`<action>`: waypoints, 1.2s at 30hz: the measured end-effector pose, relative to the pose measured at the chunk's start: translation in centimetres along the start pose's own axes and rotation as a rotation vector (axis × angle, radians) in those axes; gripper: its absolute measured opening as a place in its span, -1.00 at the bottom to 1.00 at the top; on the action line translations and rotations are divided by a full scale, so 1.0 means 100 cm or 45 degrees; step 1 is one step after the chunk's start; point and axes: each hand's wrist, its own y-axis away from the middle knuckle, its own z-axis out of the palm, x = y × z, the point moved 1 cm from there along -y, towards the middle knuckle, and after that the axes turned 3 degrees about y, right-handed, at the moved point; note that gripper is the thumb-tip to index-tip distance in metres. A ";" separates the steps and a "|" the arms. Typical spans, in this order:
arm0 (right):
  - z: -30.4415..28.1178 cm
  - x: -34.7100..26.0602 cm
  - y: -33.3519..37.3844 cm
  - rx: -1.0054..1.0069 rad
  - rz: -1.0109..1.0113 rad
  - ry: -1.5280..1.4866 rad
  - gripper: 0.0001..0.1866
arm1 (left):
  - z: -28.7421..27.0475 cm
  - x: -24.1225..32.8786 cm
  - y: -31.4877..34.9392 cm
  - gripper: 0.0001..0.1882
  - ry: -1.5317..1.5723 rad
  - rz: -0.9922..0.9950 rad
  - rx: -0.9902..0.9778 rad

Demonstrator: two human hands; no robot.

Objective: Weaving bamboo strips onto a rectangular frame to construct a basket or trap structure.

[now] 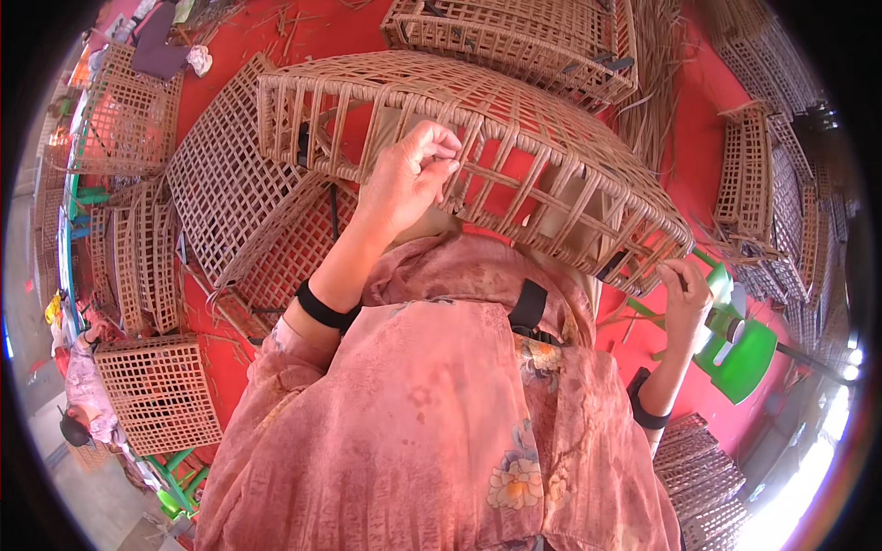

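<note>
A large brown woven basket [514,96] lies across my lap, its slatted side toward me and its lattice face beyond. My left hand [412,174] is at that slatted side, left of the middle, with the fingers curled and the fingertips pinched together by the braided edge. Whatever is in the pinch is too small to make out. Beside the basket's right corner, my right hand [687,298] is closed, thumb and forefinger drawn together. Its fingers hide what they grip, if anything. Black bands circle both forearms.
Another woven basket [514,41] stands beyond mine, beside loose dry strands [648,115]. Lattice baskets [234,174] lean at the left; more are stacked at the right [744,174]. A green plastic chair [749,363] stands near my right arm. Far left, another person [92,399] sits by a basket.
</note>
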 end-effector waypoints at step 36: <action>0.133 -0.250 -0.022 -0.640 -1.134 -0.670 -0.81 | -0.123 0.083 0.112 -0.82 -0.292 0.807 0.595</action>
